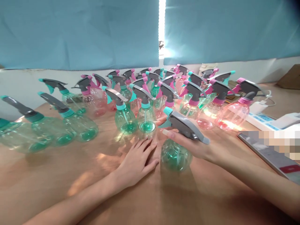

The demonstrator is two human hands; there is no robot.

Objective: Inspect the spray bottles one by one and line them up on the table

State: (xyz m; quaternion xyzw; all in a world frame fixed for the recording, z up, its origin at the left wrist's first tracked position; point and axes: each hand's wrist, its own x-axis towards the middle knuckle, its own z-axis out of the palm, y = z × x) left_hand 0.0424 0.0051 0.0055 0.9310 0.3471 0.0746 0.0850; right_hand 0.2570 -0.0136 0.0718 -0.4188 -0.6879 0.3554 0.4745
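A clear green, round-bellied plastic spray bottle with a grey trigger head and turquoise nozzle (176,156) stands upright at the near middle of the bench (112,203); whether its base touches the surface, I cannot tell. The right hand (195,146) has its grip closed around the bottle's neck, just under the head, thumb in front and fingers passing behind. To its left, the left hand (138,160) lies palm down on the bench, its grip relaxed, fingers slightly spread, tips pointing toward the far side.

Just beyond those fingertips, two clear green spray bottles with turquoise collars (126,121) stand side by side. Farther left is a row of similar green bottles with grey heads (81,128). Toward the far right stand clear pink spray bottles with pink collars (235,112), and a dense mixed cluster fills the far middle. Right of the pink ones lies a white and blue power strip (257,121); nearer, a flat grey device (261,150). Blue curtains (79,34) hang at the far side.
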